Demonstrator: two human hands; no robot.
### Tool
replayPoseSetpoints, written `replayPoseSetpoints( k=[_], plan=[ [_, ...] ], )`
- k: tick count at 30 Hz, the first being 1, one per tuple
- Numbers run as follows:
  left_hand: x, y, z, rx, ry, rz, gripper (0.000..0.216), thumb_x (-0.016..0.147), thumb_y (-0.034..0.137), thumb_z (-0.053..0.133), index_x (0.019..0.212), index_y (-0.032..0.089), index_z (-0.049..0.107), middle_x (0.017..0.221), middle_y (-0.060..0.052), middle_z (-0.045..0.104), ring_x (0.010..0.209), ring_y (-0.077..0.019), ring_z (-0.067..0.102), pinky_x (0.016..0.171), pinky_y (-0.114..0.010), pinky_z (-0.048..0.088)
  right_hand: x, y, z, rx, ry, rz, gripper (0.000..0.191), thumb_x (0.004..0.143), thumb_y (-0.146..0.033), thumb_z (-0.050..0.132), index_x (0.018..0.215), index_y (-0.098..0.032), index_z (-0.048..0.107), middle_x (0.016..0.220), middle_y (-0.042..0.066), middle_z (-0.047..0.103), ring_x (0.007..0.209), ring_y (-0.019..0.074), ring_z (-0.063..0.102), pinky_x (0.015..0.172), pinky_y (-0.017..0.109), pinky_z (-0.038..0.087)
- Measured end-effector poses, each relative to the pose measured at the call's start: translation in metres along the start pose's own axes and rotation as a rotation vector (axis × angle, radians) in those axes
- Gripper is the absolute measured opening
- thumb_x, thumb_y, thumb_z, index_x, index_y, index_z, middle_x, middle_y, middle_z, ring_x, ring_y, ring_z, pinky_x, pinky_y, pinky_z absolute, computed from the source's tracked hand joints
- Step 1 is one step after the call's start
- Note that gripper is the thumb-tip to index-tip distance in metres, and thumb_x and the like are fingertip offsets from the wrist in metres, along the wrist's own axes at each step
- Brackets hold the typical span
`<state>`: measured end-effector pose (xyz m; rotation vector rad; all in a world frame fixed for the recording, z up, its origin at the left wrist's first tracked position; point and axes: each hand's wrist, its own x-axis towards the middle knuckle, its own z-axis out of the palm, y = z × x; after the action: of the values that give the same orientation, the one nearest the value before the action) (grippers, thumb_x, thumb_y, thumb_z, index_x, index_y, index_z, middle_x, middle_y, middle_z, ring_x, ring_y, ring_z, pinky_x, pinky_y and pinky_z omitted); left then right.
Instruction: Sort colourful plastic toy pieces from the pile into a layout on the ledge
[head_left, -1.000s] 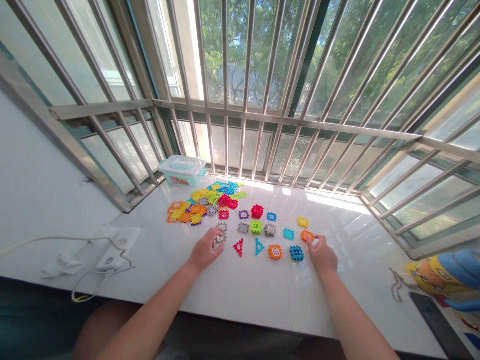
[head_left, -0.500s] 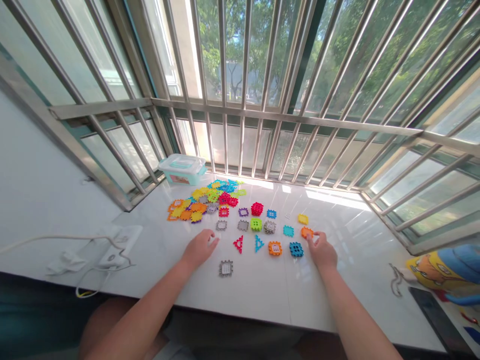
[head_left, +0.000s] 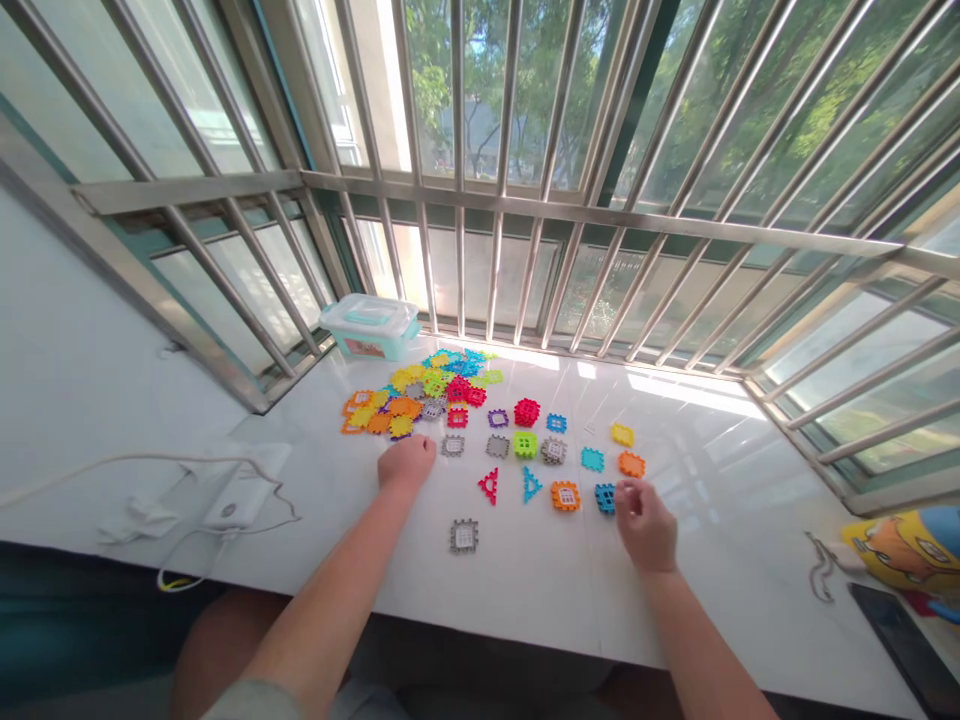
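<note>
My left hand is curled closed at the front edge of the heap of toothed plastic tiles, left of a grey tile. Whatever its fingers hold, if anything, is hidden. My right hand has curled fingers with nothing visible in them, right beside a blue block whose right edge they cover. Just beyond this hand lies a flat orange tile. An orange block, a green block and a red block stand between the hands. Red and blue triangles lie nearer.
A mixed heap of tiles lies at the back left before a lidded teal box. Metal bars border the far edge. A power strip with cables sits left, a phone right. One grey tile lies nearest me.
My right hand has let go of the orange tile and come nearer to me, beside the blue block. My left hand has moved away from me toward the heap. The view has shifted slightly.
</note>
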<state>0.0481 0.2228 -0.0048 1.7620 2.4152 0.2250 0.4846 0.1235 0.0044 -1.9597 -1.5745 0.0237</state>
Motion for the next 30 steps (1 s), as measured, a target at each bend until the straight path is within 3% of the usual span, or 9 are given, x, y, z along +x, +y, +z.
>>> replayPoseSetpoints(
  k=[3,5,8,10,16,20,23,26,30],
  plan=[
    [0.001,-0.001,0.003,0.011,0.017,-0.002,0.050,0.099,0.038,0.033,0.098,0.022,0.081,0.094,-0.016,0.077,0.086,-0.0308,0.072,0.071,-0.036,0.048,-0.049,-0.073,0.014,0.169,-0.341,-0.396,0.033,0.105,-0.048,0.042,0.113,-0.025,0.065,0.103,0.008,0.070,0.089,0.0210,0.067,0.082,0.030,0.051],
    [0.001,-0.001,0.004,0.015,0.025,-0.002,0.051,0.099,0.038,0.033,0.098,0.022,0.081,0.094,-0.016,0.077,0.085,-0.0309,0.072,0.070,-0.036,0.048,-0.075,-0.120,0.025,0.185,-0.516,-0.556,0.030,0.102,-0.045,0.052,0.126,-0.028,0.061,0.131,0.007,0.064,0.098,0.0212,0.068,0.085,0.032,0.053],
    [0.000,0.000,0.003,0.012,0.026,-0.006,0.051,0.099,0.038,0.033,0.099,0.022,0.081,0.095,-0.016,0.077,0.085,-0.0309,0.072,0.072,-0.037,0.049,-0.094,-0.167,0.041,0.156,-0.626,-0.585,0.058,0.090,-0.042,0.073,0.141,-0.029,0.050,0.154,0.009,0.048,0.113,0.0259,0.067,0.090,0.036,0.055],
    [0.000,0.000,0.002,0.010,0.027,-0.007,0.051,0.099,0.038,0.033,0.099,0.022,0.081,0.096,-0.016,0.077,0.086,-0.0308,0.072,0.073,-0.037,0.049,-0.095,-0.181,0.048,0.139,-0.670,-0.589,0.063,0.087,-0.037,0.077,0.143,-0.029,0.048,0.152,0.008,0.050,0.120,0.0272,0.064,0.094,0.037,0.054],
    [0.000,0.000,0.001,-0.002,0.015,0.002,0.050,0.099,0.038,0.033,0.097,0.022,0.080,0.096,-0.016,0.077,0.085,-0.0302,0.072,0.071,-0.036,0.048,-0.086,-0.179,0.043,0.101,-0.740,-0.635,0.047,0.089,-0.031,0.074,0.133,-0.030,0.056,0.128,0.003,0.065,0.104,0.0228,0.069,0.079,0.029,0.053],
    [0.001,-0.001,0.002,-0.010,0.015,-0.001,0.049,0.098,0.037,0.034,0.097,0.022,0.080,0.094,-0.015,0.077,0.084,-0.0299,0.072,0.070,-0.035,0.048,-0.070,-0.163,0.027,0.143,-0.654,-0.659,0.041,0.092,-0.035,0.071,0.130,-0.030,0.056,0.125,0.003,0.066,0.102,0.0211,0.069,0.079,0.027,0.052],
    [0.001,-0.001,0.001,-0.009,0.014,0.006,0.047,0.098,0.037,0.035,0.096,0.021,0.080,0.094,-0.015,0.077,0.084,-0.0300,0.071,0.070,-0.034,0.047,-0.040,-0.144,0.018,0.164,-0.512,-0.607,0.038,0.095,-0.039,0.065,0.131,-0.028,0.055,0.127,0.005,0.066,0.101,0.0212,0.069,0.081,0.029,0.052],
    [0.000,-0.001,0.001,-0.012,0.012,0.006,0.048,0.098,0.037,0.035,0.096,0.021,0.079,0.094,-0.015,0.077,0.084,-0.0302,0.071,0.070,-0.035,0.048,0.002,-0.122,0.011,0.108,-0.376,-0.493,0.041,0.095,-0.046,0.064,0.131,-0.026,0.055,0.126,0.006,0.067,0.088,0.0204,0.069,0.074,0.030,0.051],
    [0.000,0.000,0.000,-0.018,0.012,0.007,0.048,0.098,0.036,0.034,0.096,0.021,0.079,0.093,-0.015,0.077,0.084,-0.0297,0.071,0.069,-0.035,0.048,0.054,-0.099,0.010,0.069,-0.301,-0.406,0.044,0.094,-0.050,0.063,0.129,-0.024,0.056,0.126,0.007,0.068,0.081,0.0194,0.067,0.073,0.032,0.050]
  ],
)
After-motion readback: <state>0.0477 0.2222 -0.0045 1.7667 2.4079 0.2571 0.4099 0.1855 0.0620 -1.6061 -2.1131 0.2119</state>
